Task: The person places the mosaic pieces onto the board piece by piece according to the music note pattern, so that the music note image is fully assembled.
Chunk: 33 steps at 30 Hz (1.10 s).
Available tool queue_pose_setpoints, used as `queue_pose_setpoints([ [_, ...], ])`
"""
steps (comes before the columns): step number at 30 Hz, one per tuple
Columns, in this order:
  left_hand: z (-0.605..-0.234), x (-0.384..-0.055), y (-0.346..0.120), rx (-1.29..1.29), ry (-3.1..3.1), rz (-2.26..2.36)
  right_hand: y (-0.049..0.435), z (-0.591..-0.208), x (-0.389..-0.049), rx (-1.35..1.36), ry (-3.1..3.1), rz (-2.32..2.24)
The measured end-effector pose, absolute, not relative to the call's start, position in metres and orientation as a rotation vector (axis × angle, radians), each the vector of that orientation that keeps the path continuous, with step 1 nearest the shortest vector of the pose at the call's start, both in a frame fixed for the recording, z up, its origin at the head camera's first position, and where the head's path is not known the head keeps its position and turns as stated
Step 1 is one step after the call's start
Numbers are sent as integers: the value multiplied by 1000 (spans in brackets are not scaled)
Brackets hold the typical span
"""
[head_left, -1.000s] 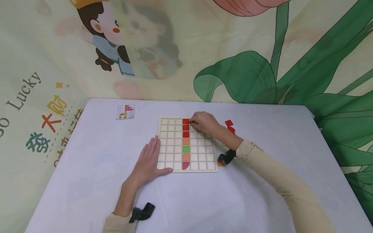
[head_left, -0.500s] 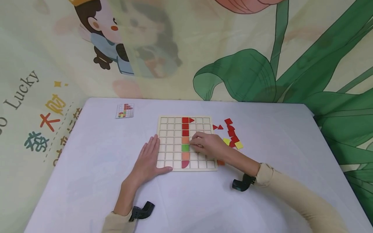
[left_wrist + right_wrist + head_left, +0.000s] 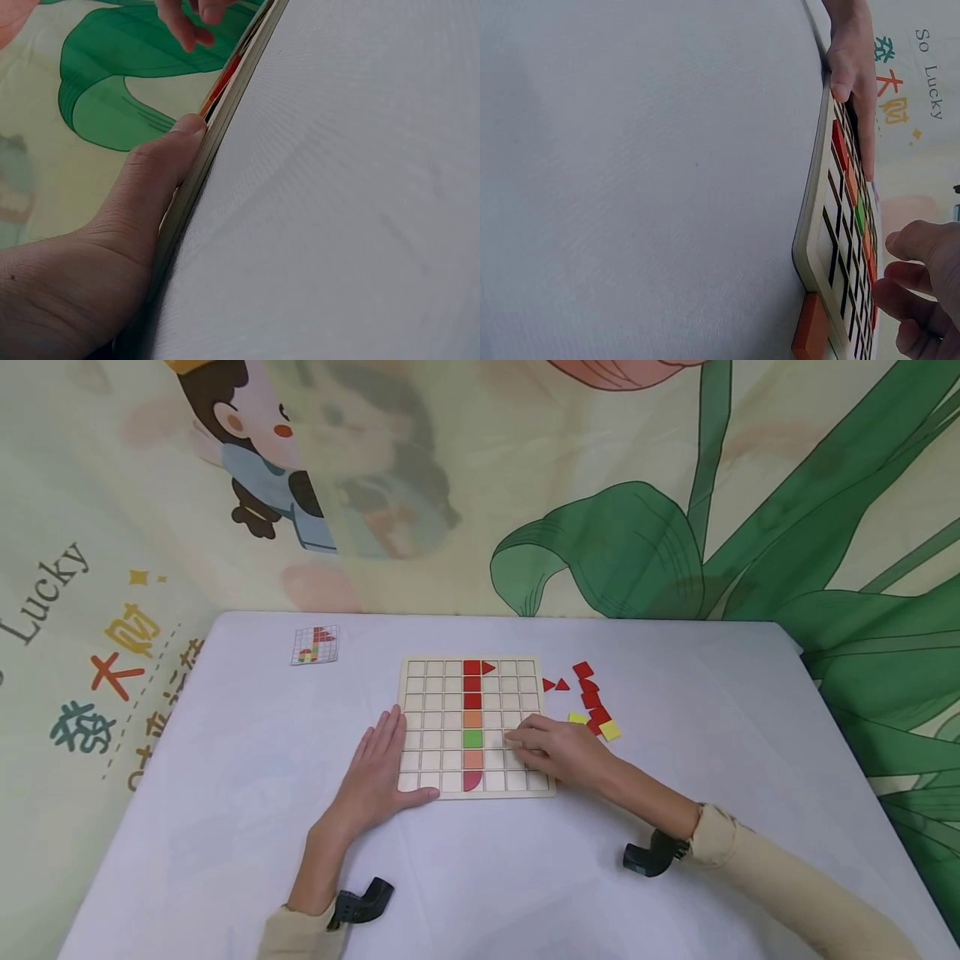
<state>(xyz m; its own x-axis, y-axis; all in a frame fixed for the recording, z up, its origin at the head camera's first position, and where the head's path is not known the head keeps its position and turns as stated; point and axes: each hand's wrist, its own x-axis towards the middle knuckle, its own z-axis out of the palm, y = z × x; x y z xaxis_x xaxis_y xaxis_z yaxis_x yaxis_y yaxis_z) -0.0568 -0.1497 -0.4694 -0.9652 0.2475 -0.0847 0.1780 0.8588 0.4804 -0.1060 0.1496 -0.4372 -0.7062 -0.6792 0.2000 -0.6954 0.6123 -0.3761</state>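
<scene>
A pale grid board (image 3: 435,739) lies on the white table. One column holds red squares (image 3: 472,683), an orange square (image 3: 472,720), a green square (image 3: 472,739), a salmon square (image 3: 473,760) and a dark pink quarter circle (image 3: 472,781). Right of the topmost red square sits a red triangle (image 3: 488,668). My left hand (image 3: 371,772) rests at the board's left side, fingers straight, thumb at the front edge. Over the board's right half is my right hand (image 3: 566,752), fingers loosely bent; in the right wrist view nothing shows between thumb and fingers.
Right of the board lie two red triangles (image 3: 562,685), several other red pieces (image 3: 592,700) and yellow squares (image 3: 610,730). An orange block (image 3: 811,328) lies against the board's edge in the right wrist view. A printed pattern card (image 3: 314,645) lies at the back left.
My right hand has left the top row and come down and rightward across the board, uncovering the red triangle beside the top red square. My left hand stays at the board's edge.
</scene>
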Motion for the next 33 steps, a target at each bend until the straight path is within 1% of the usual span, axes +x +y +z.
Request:
queue_pose_setpoints([
  [5, -471, -57, -150, 336, 2899, 730, 162, -430, -110, 1120, -2794, 568],
  [11, -471, -57, -150, 327, 2889, 722, 184, -419, -129, 951, -2859, 478],
  [14, -471, -58, -150, 332, 2881, 727, 194, -416, -143, 872, -2908, 426],
  [21, -472, -59, -149, 323, 2881, 722, 217, -423, -190, 682, -3017, 350],
  [26, -472, -58, -148, 346, 2896, 729, 229, -429, -208, 760, -3106, 307],
  [33, -471, -58, -148, 341, 2897, 714, 237, -437, -215, 847, -3125, 362],
])
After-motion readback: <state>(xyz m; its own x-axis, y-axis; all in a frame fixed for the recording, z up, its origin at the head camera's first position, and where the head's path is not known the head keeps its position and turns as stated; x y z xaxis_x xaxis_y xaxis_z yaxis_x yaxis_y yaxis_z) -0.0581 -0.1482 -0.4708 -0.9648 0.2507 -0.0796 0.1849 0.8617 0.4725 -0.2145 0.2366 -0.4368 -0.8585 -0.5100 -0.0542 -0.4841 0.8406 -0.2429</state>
